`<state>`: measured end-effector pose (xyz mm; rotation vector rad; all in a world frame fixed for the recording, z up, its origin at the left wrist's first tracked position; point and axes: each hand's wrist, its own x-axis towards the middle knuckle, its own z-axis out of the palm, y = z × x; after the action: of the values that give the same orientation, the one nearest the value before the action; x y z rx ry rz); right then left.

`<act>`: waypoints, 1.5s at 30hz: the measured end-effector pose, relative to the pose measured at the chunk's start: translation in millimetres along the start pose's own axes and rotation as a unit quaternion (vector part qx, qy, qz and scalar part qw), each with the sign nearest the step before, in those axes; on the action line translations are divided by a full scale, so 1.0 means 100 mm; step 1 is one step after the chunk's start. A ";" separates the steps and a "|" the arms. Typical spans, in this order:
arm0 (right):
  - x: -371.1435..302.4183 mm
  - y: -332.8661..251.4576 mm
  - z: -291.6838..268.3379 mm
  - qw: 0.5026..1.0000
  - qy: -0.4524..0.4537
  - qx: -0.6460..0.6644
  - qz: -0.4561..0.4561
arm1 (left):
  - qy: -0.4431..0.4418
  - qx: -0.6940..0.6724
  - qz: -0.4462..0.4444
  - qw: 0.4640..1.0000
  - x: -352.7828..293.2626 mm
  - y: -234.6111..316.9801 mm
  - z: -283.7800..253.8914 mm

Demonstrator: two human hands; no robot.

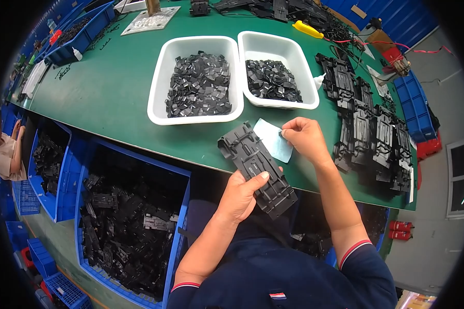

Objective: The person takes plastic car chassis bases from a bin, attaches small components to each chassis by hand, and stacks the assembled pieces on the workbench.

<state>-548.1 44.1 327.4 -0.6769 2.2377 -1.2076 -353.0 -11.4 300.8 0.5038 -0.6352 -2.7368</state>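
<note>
My left hand (242, 194) is closed around a long black moulded plastic part (256, 166), thumb across its face. The part has ribs and recesses like a toy car chassis and is held tilted over the table's near edge. Just right of it, my right hand (305, 138) is pinched, with a small black piece (281, 132) barely showing at the fingertips. Under those fingertips lies a pale blue sheet (273, 140) on the green table. Beyond my hands, a white tub (158, 98) and a second white tub (308, 95) hold many small black plastic pieces.
Rows of black chassis parts (361, 123) cover the right side of the green table (118, 98). A yellow-handled tool (308, 29) lies near the back. A large blue crate (80, 226) full of black parts stands below at left; another person's arm (16, 149) shows at far left.
</note>
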 end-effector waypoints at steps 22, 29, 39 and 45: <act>-1.09 0.11 -0.09 0.819 0.183 -0.094 -0.535 | -0.002 0.046 0.094 0.994 -0.30 0.05 0.24; -1.27 0.22 -0.03 0.824 0.159 -0.068 -0.539 | -0.007 0.091 0.180 0.979 -0.51 0.11 0.35; -1.33 0.20 0.06 0.823 0.159 -0.080 -0.539 | -0.025 0.142 0.275 0.950 -0.66 0.17 0.32; -1.33 0.19 0.11 0.827 0.153 -0.082 -0.535 | -0.014 0.135 0.280 0.950 -0.69 0.19 0.31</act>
<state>-445.2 130.2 331.8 -2.1254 2.2064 -1.6784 -299.4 7.4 354.8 0.2821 -0.9932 -2.1361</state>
